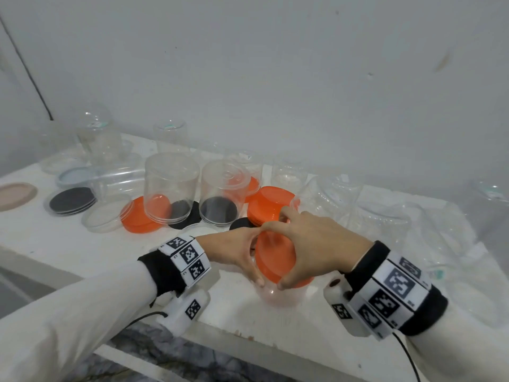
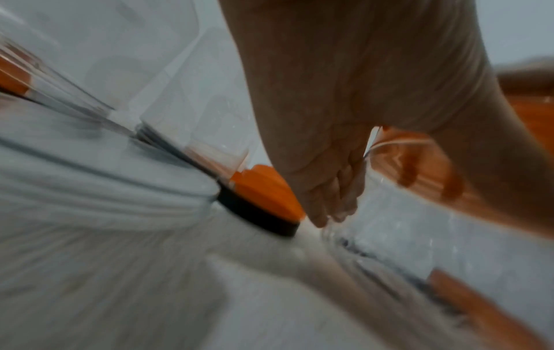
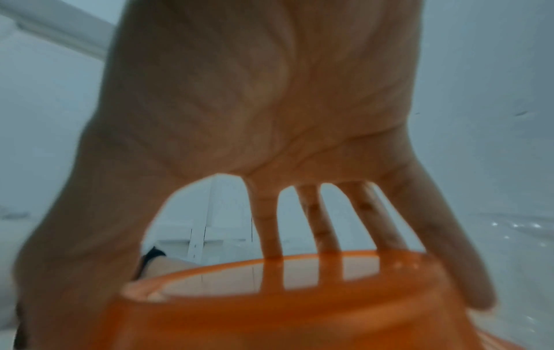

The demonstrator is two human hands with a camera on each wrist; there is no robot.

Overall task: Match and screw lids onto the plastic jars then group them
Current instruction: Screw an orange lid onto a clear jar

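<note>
A clear plastic jar point(image 1: 278, 295) stands near the table's front edge with an orange lid point(image 1: 275, 260) on its mouth. My right hand point(image 1: 311, 244) arches over the lid, fingers and thumb spread round its rim; in the right wrist view the same orange lid point(image 3: 299, 307) fills the bottom under the fingers point(image 3: 270, 227). My left hand point(image 1: 234, 252) wraps the jar's side just under the lid. The left wrist view is blurred, with the fingers point(image 2: 326, 196) against the clear jar wall point(image 2: 419, 227).
Behind the hands lie a stack of orange lids point(image 1: 268, 205), black lids point(image 1: 72, 201), a clear lid point(image 1: 106, 213) and a beige lid point(image 1: 15, 194). Several upturned clear jars point(image 1: 170, 186) stand among them and at the right. The white wall point(image 1: 275, 78) backs the table point(image 1: 82, 249).
</note>
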